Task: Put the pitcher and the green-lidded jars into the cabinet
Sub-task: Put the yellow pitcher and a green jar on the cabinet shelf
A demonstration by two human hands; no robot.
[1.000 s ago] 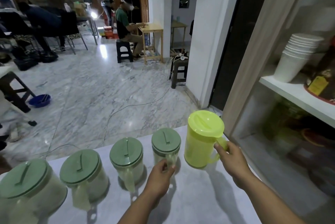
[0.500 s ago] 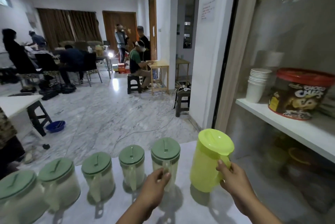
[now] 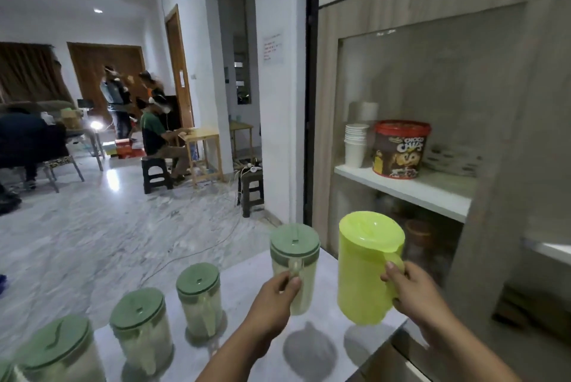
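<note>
My right hand [image 3: 415,296] grips the handle of the lime-yellow pitcher [image 3: 364,270], which hangs above the white table [image 3: 247,347] with its shadow below it. My left hand [image 3: 273,296] holds the handle of a clear jar with a green lid [image 3: 295,255], also lifted off the table. Three more green-lidded jars [image 3: 199,298] [image 3: 140,324] [image 3: 58,350] stand in a row to the left on the table. The cabinet [image 3: 432,103] is at the right, its white shelf [image 3: 411,190] just above and beyond the pitcher.
On the cabinet shelf stand a stack of white cups [image 3: 356,145] and a red-lidded Choco Chips tub [image 3: 400,149]. Dim items sit on the level below. Several people sit and stand at the far end of the room. A dark stool [image 3: 251,191] is by the wall.
Both hands have raised the pitcher and the nearest jar off the table. The view has tilted up and turned toward the cabinet.
</note>
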